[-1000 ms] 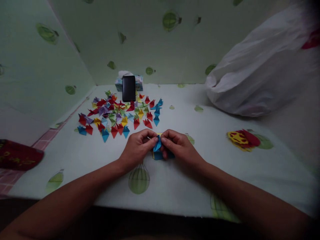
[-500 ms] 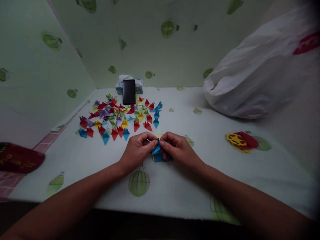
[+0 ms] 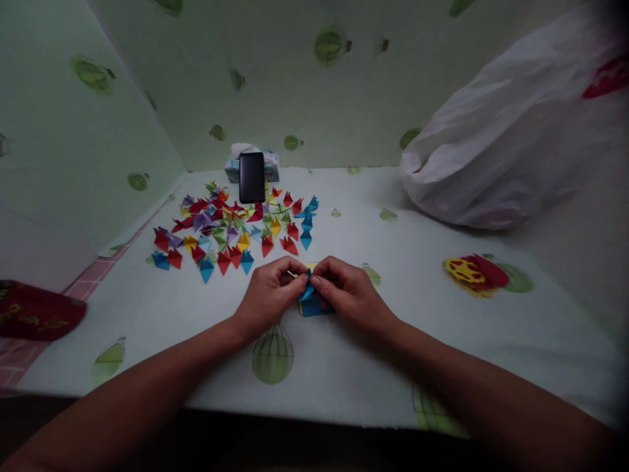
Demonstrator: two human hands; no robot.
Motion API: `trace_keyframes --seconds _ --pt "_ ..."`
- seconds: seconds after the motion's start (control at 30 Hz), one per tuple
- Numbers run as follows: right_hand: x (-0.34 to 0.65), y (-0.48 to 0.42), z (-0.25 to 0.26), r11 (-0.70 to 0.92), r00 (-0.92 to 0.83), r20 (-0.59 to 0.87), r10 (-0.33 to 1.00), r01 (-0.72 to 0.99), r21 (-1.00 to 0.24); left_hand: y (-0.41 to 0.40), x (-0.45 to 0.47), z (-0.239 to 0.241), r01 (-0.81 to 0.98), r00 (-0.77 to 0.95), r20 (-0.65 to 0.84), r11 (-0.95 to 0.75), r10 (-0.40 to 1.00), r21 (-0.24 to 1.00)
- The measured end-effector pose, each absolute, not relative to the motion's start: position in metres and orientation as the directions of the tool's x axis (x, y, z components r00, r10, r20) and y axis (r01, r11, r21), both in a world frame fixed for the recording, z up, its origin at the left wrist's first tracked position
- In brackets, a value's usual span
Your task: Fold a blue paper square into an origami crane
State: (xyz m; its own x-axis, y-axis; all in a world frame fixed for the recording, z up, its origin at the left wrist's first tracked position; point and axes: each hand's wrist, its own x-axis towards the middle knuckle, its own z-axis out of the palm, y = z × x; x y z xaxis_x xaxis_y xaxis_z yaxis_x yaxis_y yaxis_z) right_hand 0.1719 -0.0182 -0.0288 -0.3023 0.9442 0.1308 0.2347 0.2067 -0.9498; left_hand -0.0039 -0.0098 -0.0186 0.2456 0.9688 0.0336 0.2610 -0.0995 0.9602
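Note:
Between my fingertips is a small folded piece of blue paper (image 3: pixel 307 292), its upper tip pinched from both sides. My left hand (image 3: pixel 273 288) is closed on its left side, thumb against the paper. From the right, my right hand (image 3: pixel 351 292) pinches the same tip, its lower fingers partly hidden. Just beneath lies a stack of paper squares (image 3: pixel 314 308), blue on top with yellow edges showing. Beyond my hands spreads a group of small folded paper figures (image 3: pixel 224 263) in red, blue, yellow, green and purple.
A black phone (image 3: pixel 252 178) leans on a tissue box (image 3: pixel 272 167) at the back. To the right lie red and yellow cut-out pieces (image 3: pixel 472 274). A white plastic bag (image 3: pixel 481 151) bulges at the back right. A red packet (image 3: pixel 42 311) sits at the left edge.
My right fingers have shifted slightly left, closer to my left fingertips at the tip of the blue paper. The view has tilted a little; the other things stay put.

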Motion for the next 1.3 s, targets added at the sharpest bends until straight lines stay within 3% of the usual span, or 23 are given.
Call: trace_keyframes --seconds 0.6,1.3 --pt "0.1733 -0.0182 -0.0272 0.125 -0.342 0.061 0.938 0.170 -0.977 -0.0078 -0.0041 -0.0188 0.153 0.316 -0.041 -0.009 0.948 0.988" --pt "0.1715 -0.0189 -0.0214 -0.015 -0.396 -0.024 0.918 0.024 -1.000 -0.0073 -0.0062 -0.0212 0.129 0.299 0.041 -0.083 0.953 0.988"
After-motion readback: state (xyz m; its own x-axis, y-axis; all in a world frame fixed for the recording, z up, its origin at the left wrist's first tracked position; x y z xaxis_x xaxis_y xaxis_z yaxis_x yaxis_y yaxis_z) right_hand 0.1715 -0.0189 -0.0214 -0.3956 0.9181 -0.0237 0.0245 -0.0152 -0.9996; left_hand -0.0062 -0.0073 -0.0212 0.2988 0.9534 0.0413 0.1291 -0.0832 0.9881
